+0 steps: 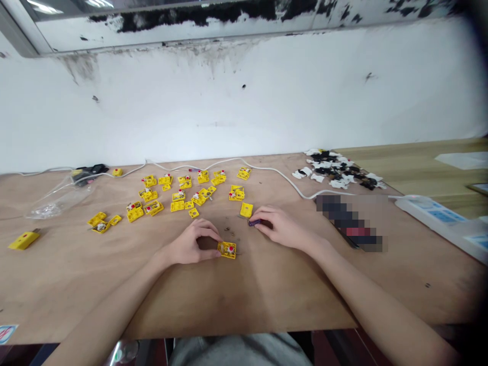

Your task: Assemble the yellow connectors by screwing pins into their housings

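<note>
Left fingers (213,234) pinch a yellow case (227,249), long axis left-right. Right fingers (264,210) pinch a purple piece (253,222), also left-right.

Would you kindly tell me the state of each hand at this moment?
Left hand: closed on the edge of an open yellow case.
Right hand: closed, holding a small purple item.

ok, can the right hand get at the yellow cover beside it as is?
Probably yes: the yellow cover lies near the fingertips of the right hand; only the purple item in its pinch seems in the way.
</note>
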Demonstrator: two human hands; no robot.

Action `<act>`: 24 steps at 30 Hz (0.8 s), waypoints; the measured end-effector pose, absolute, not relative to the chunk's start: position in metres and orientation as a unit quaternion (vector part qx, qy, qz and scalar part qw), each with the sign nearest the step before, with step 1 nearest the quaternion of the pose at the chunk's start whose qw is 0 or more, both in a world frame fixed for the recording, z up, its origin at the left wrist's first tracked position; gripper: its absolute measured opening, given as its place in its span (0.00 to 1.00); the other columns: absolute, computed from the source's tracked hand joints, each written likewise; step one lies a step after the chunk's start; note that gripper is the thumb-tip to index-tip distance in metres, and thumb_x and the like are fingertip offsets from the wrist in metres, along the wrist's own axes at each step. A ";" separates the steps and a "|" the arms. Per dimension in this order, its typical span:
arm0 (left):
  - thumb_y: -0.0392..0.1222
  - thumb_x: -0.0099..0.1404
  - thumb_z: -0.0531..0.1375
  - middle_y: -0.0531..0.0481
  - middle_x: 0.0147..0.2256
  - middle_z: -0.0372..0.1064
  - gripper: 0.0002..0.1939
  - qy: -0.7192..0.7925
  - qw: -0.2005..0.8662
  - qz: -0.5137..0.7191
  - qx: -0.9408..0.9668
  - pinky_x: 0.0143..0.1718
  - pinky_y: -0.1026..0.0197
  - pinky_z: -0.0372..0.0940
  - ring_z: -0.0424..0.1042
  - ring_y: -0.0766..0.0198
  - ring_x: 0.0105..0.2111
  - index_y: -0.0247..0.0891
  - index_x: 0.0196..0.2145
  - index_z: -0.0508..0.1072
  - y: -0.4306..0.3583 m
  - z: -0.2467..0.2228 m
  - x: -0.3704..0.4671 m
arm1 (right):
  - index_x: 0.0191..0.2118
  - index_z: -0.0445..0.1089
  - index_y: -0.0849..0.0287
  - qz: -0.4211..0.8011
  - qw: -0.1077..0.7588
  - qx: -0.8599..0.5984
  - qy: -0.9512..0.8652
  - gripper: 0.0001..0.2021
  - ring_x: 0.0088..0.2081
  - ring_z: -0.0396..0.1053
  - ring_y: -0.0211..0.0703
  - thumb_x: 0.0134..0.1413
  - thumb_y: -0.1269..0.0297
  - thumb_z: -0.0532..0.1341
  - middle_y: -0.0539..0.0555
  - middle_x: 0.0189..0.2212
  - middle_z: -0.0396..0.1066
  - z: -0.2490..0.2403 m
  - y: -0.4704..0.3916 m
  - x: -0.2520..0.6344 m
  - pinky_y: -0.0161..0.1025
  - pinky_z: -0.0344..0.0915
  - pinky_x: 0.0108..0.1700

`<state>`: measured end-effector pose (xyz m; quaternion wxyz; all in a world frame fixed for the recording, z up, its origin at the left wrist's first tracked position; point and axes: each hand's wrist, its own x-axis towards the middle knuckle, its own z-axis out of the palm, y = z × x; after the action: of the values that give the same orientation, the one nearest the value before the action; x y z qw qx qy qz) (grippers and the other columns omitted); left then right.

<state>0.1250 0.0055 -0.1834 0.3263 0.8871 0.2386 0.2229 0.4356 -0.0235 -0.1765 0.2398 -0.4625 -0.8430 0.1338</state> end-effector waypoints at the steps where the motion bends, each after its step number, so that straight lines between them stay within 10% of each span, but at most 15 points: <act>1: 0.47 0.59 0.70 0.46 0.42 0.74 0.13 0.241 0.323 0.223 0.887 0.51 0.54 0.63 0.72 0.58 0.44 0.43 0.41 0.80 0.004 -0.183 0.125 | 0.44 0.77 0.55 0.135 0.240 -0.462 -0.843 0.11 0.44 0.73 0.47 0.60 0.73 0.60 0.56 0.42 0.75 -0.176 -0.024 0.435 0.44 0.69 0.48; 24: 0.37 0.61 0.65 0.48 0.36 0.76 0.02 0.315 0.339 0.275 0.843 0.46 0.56 0.66 0.73 0.61 0.39 0.40 0.31 0.79 -0.005 -0.185 0.140 | 0.45 0.76 0.55 0.129 0.240 -0.462 -0.844 0.11 0.44 0.73 0.48 0.60 0.72 0.60 0.56 0.42 0.75 -0.177 -0.023 0.435 0.44 0.69 0.48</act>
<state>0.1400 -0.0053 -0.1849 0.3392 0.8426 0.3154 0.2747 0.4347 -0.0228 -0.1769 0.2401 -0.4615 -0.8443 0.1287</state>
